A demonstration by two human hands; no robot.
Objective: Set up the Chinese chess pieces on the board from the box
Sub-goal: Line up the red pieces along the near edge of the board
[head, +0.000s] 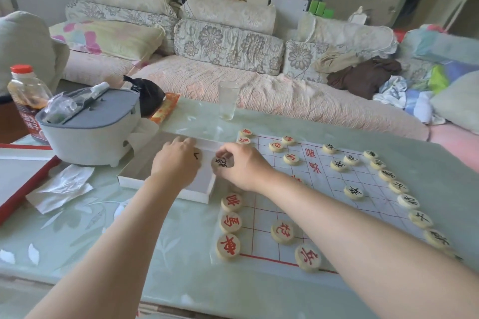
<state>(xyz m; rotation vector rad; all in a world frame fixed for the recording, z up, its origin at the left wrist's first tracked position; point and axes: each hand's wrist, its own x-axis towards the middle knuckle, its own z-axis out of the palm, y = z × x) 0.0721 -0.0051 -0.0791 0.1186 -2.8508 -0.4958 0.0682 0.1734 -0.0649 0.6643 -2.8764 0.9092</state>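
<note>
A white paper board (334,189) with red grid lines lies on the table. Several round wooden pieces with red characters (231,223) line its near-left side, and several with black characters (408,201) line its right side. A shallow white box (199,193) sits just left of the board. My right hand (243,167) pinches a black-character piece (222,162) above the box's right edge. My left hand (176,162) reaches into the box, fingers over another piece (197,155) that is mostly hidden.
A grey-lidded white appliance (90,127) stands at the left, with a red-capped bottle (27,101) behind it. A clear glass (228,100) sits beyond the board. Crumpled paper (62,188) and a red-edged lid (18,184) lie at the left. A sofa runs behind the table.
</note>
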